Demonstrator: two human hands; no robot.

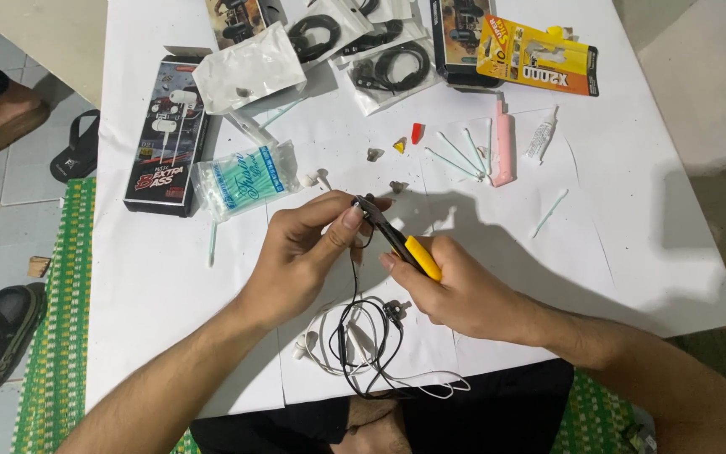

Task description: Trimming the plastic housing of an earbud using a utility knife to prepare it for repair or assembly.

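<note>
1. Left hand pinches the black earphone cable end, over the middle of the white table.
2. Right hand is closed around yellow-handled pliers, tips at the cable.
3. Swab bag just left.

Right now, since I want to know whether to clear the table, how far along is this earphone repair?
Mid-job. Looks done: small loose earpiece parts already lie on the white paper-covered table. In hand: the left hand pinches the thin black earphone cable while the right hand works the yellow-handled cutters at its end. Left: the coiled black and white earphones remain in pieces, unassembled.
</note>
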